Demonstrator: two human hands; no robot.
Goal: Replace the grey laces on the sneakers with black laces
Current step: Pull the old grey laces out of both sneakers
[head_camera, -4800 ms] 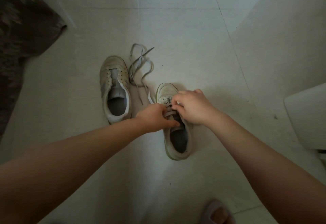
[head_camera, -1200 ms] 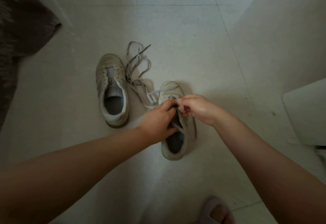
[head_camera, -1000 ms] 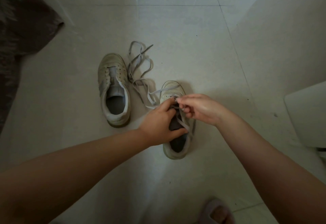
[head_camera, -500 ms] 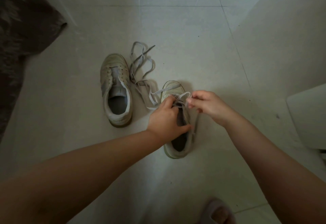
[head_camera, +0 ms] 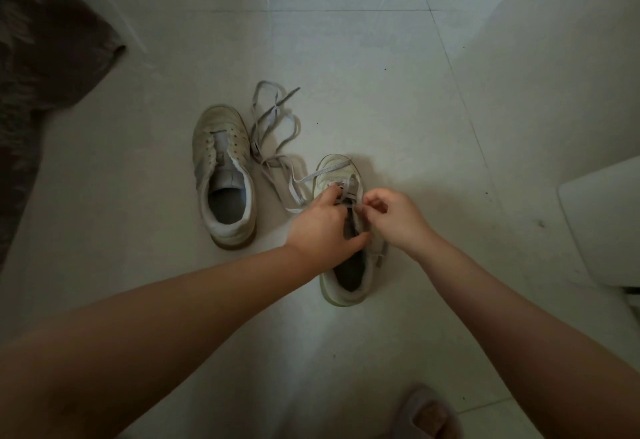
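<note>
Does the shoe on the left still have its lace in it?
No, its lace is out. The left shoe shows bare eyelets and an open tongue, and a loose grey lace lies on the floor beside it.

You look down on a pale tiled floor [head_camera: 346,58] in dim light. A dark rug [head_camera: 38,58] fills the upper left; a white furniture corner [head_camera: 602,224] juts in at right.

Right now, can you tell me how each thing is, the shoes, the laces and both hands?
Left sneaker: upright on the floor, no lace in it.
Loose grey lace: lying tangled on the floor between the sneakers.
Right sneaker: upright, lace partly pulled out.
Its grey lace: one strand trailing over the toe.
Left hand: holding the right sneaker.
Right hand: pinching the lace.
</note>
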